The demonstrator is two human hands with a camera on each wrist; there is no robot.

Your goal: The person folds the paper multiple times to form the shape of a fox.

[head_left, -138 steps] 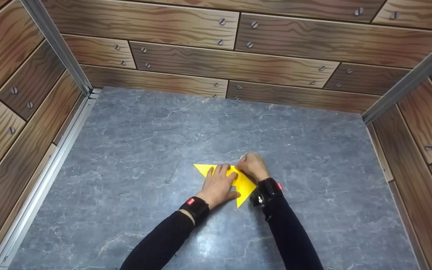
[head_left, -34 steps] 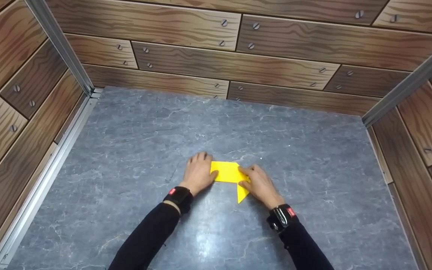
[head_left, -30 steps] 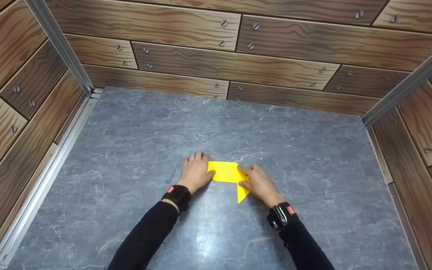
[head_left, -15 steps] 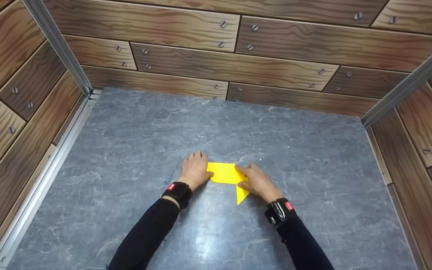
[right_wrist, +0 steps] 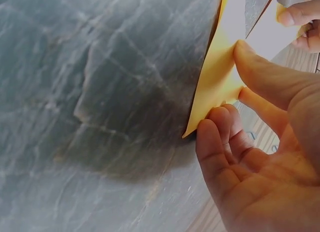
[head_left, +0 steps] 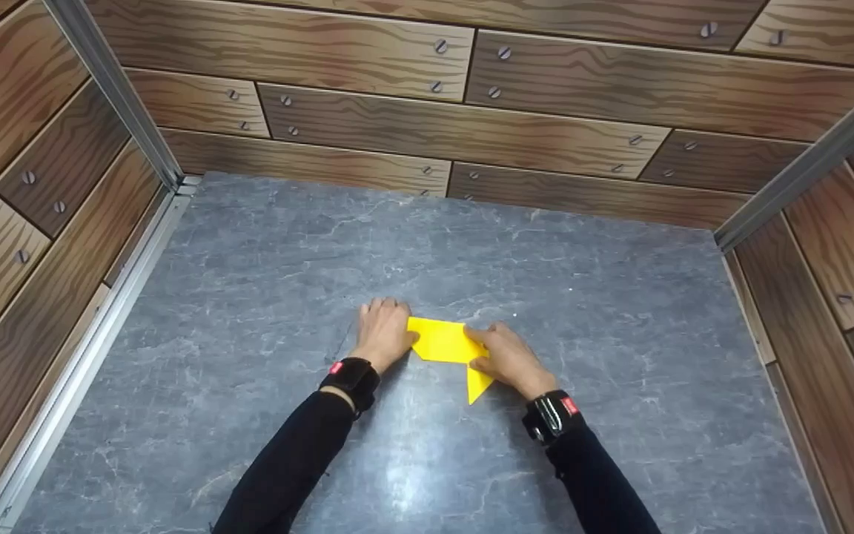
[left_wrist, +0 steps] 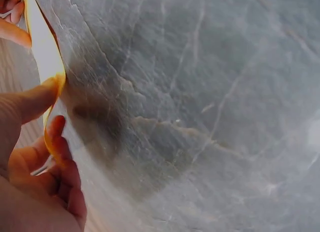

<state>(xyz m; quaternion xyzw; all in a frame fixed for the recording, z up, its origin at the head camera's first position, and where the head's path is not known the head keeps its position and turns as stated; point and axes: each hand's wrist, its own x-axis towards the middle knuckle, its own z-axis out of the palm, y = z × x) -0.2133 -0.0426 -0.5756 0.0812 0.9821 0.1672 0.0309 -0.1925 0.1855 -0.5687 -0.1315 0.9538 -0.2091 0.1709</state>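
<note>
A folded yellow paper (head_left: pixel 442 341) spans the gap between my two hands in the head view. It has a wide band and a pointed flap (head_left: pixel 477 386) hanging toward me at the right. My left hand (head_left: pixel 384 331) pinches the band's left end; in the left wrist view the thumb (left_wrist: pixel 37 99) lies on the paper and the fingers curl behind it. My right hand (head_left: pixel 512 360) pinches the right part, beside the flap. In the right wrist view its thumb (right_wrist: pixel 260 69) presses the near face, with the fingers on the other side. Both hands cover the paper's ends.
The grey marbled tabletop (head_left: pixel 308 245) lies under the hands, and the paper casts a shadow on it. Wood-patterned panels (head_left: pixel 368 119) wall in the back and both sides, with metal corner posts (head_left: pixel 112 89). Black bands (head_left: pixel 353 382) circle both wrists.
Earlier the left hand lay spread over the paper, whose left tip stuck out. Now it pinches the left end, after shifting slightly left. The right hand, once at the far edge, pinches the right side.
</note>
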